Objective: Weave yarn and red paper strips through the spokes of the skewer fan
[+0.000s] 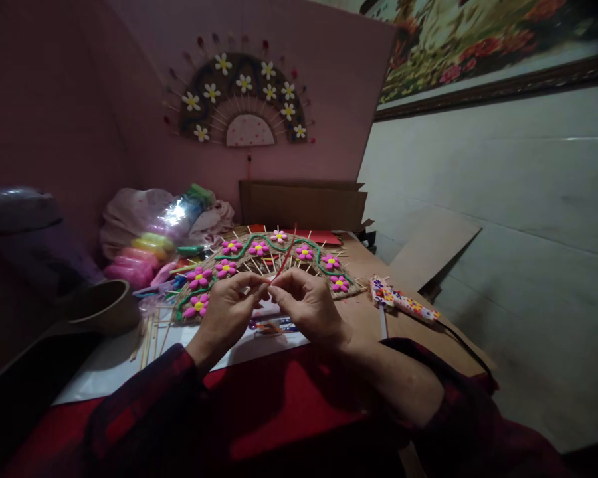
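Note:
In the middle of the head view, my left hand and my right hand meet, thumbs and forefingers pinched together. Between the fingertips is a thin red strip, like a cord or ribbon, its free end pointing up. I cannot tell which hand grips it more firmly. Just behind my hands lies a fan-shaped craft piece wrapped in brown twine, with pink clay flowers, a wavy green line and thin wooden sticks. Beneath my hands, a small clear packet rests on the white sheet.
Loose sticks and a round pot are at left, beside a bag of coloured clay. A flower-patterned glue gun lies on cardboard at right. A similar finished fan hangs on the pink board behind.

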### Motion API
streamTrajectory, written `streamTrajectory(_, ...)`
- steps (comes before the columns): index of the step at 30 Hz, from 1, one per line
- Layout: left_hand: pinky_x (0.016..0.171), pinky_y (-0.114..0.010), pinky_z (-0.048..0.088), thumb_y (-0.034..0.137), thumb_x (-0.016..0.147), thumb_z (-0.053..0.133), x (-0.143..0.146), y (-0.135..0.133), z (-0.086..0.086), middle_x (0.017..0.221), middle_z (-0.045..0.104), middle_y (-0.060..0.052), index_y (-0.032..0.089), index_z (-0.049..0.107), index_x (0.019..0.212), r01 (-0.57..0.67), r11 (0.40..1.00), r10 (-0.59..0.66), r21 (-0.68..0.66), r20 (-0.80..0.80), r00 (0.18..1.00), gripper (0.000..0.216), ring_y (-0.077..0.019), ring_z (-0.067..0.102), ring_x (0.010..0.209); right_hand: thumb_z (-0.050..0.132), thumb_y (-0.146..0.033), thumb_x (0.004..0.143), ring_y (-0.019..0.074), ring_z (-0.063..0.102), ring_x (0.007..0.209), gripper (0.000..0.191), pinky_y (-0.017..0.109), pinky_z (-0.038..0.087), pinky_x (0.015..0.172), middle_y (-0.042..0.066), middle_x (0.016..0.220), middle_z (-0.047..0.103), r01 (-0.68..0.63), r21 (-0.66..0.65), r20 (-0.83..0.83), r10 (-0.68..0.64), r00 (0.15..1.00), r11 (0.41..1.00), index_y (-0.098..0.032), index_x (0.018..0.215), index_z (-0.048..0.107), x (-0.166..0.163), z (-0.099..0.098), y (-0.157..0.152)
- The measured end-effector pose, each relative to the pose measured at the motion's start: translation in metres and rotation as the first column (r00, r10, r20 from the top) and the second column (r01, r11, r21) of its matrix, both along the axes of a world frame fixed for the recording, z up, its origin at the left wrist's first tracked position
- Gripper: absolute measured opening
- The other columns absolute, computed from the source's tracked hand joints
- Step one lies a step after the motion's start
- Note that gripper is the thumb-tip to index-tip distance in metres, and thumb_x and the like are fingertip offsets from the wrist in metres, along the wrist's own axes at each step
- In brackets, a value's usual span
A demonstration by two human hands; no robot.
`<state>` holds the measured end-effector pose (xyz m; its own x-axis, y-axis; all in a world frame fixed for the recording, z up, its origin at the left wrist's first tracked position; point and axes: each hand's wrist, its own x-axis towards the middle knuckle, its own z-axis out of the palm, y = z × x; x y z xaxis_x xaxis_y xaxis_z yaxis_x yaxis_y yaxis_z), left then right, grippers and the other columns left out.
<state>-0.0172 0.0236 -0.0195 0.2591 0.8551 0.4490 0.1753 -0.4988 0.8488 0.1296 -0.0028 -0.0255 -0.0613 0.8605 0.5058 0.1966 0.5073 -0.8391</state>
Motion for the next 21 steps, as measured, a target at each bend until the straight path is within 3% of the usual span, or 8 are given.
streamTrajectory(7, 0.049, -0.023, 0.052, 0.030, 0.076, 0.064, 0.0000, -0.0024, 0.0015, 0.063, 0.063, -0.001, 0.016, 0.066, 0.073, 0.040, 0.999, -0.040, 0.007, 0.063, 0.997, 0.015, -0.0127, 0.060, 0.055, 0.056, -0.024, 0.084, 0.0115, 0.057, 0.061, 0.008, 0.025, 0.044, 0.057, 0.002, 0.072, 0.065, 0.042, 0.146, 0.104, -0.057, 0.993, 0.988, -0.018, 0.080, 0.059, 0.0020, 0.0004, -0.0013)
streamTrajectory(21, 0.048, -0.022, 0.050, 0.025, 0.074, 0.064, 0.0010, 0.0023, -0.0011, 0.061, 0.063, -0.001, 0.016, 0.067, 0.071, -0.002, 0.997, -0.005, 0.081, 0.095, 0.995, 0.010, -0.0125, 0.060, 0.053, 0.055, -0.025, 0.085, 0.0155, 0.062, 0.071, 0.015, 0.030, 0.050, 0.065, 0.006, 0.081, 0.068, 0.058, 0.181, 0.141, -0.085, 0.986, 0.982, -0.018, 0.092, 0.066, 0.0055, -0.0037, 0.0015)
